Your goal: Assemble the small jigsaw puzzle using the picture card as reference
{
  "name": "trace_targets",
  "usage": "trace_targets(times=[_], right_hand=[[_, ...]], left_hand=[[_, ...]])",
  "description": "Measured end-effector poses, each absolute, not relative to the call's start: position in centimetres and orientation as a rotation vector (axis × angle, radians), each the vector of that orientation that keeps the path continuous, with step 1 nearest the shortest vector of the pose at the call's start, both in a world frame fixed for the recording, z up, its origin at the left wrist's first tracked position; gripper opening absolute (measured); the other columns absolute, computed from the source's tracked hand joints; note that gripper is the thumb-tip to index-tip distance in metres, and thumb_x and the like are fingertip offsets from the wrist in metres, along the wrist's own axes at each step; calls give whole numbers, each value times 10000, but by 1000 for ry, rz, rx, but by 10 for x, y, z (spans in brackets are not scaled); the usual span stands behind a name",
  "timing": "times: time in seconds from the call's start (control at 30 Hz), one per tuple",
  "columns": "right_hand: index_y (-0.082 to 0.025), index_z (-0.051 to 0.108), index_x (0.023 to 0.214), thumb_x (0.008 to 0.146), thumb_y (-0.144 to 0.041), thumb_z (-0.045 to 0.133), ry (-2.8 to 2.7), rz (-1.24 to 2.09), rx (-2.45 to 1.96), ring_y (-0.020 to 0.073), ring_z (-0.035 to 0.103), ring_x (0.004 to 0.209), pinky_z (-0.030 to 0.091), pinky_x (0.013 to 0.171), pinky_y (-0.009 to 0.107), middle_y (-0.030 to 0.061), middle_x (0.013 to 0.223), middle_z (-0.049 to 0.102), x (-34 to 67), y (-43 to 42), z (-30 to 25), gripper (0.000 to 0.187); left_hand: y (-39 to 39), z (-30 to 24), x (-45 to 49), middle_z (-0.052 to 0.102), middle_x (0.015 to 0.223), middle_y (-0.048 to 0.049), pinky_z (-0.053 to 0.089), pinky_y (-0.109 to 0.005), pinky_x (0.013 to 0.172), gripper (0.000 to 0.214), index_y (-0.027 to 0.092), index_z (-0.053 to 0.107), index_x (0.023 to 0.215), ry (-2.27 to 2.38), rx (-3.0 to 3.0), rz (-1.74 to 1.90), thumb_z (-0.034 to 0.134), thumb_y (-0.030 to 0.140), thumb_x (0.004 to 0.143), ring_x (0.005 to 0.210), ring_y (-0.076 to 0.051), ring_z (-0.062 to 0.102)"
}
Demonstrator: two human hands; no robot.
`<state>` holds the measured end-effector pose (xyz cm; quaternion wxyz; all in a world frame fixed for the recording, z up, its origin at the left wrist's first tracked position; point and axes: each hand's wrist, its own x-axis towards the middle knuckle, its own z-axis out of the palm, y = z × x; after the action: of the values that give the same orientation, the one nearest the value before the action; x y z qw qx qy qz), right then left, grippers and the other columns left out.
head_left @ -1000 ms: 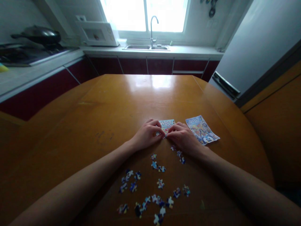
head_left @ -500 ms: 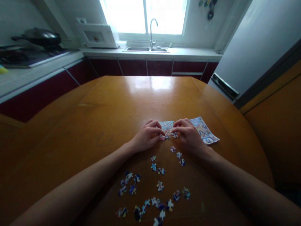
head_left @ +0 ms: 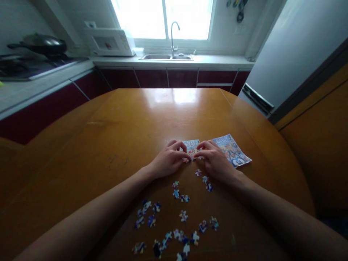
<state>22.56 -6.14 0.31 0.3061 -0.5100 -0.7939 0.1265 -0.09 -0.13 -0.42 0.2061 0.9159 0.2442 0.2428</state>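
Observation:
A partly assembled jigsaw puzzle (head_left: pixel 191 145) lies flat on the wooden table, its pale blue top edge showing between my hands. My left hand (head_left: pixel 172 156) grips its left side with bent fingers, the thumb low near the bottom row. From the other side my right hand (head_left: pixel 214 156) pinches at the lower right part, thumb and fingertips close to the left thumb. The hands cover both sides of the puzzle, and the exact piece under the fingertips is too small to make out. Just below lies a loose puzzle piece (head_left: pixel 198 173).
A printed picture sheet (head_left: pixel 231 148) lies partly behind my right hand. Several loose pieces (head_left: pixel 183 216) are scattered over the near part of the wooden table (head_left: pixel 108 119). Beyond it are a counter with a sink (head_left: pixel 156 57), a microwave (head_left: pixel 108 42) and a pan (head_left: pixel 40 44).
My right thumb and fingers have come closer to my left thumb at the puzzle's lower edge. More of the picture sheet shows. The whole view has shifted slightly.

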Motion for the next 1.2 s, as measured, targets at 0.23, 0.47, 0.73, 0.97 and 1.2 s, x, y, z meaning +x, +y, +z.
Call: trace_targets(times=[0.23,0.47,0.73,0.97,1.2], right_hand=[[-185,715,810,801,37,448,-1806,275,-1454,220,558,933,457,840,357,80,910,663,236,-61,9,348],[-189,681,750,815,-14,491,-1996,484,-1541,172,568,820,425,746,289,43,815,654,217,-79,13,266],[-183,640,689,837,-76,505,-2097,545,-1687,147,568,710,384,654,268,35,760,653,215,-82,16,227],[-182,655,710,867,-105,489,-2202,498,-1846,175,610,724,389,648,288,73,784,699,216,-84,20,241],[-175,681,777,891,-115,471,-2224,564,-1939,215,670,784,428,681,308,121,860,736,223,-82,17,247]], left_hand=[[-3,-3,-1,585,1123,-50,432,-406,974,279,324,716,1132,687,2583,662,594,186,922,1068,-226,473],[-3,-3,0,541,1217,-65,415,-456,1028,270,367,693,1199,678,2662,525,584,311,959,1137,-249,441],[-1,-3,-1,556,1171,-67,429,-427,990,263,357,709,1183,665,2629,601,576,302,963,1099,-235,461],[3,-6,-3,595,1076,-56,425,-391,925,226,281,751,1027,741,2526,748,535,250,968,1031,-219,471],[3,-4,-2,598,1031,-56,410,-385,932,291,212,719,877,794,2499,735,466,281,1004,1021,-212,463]])
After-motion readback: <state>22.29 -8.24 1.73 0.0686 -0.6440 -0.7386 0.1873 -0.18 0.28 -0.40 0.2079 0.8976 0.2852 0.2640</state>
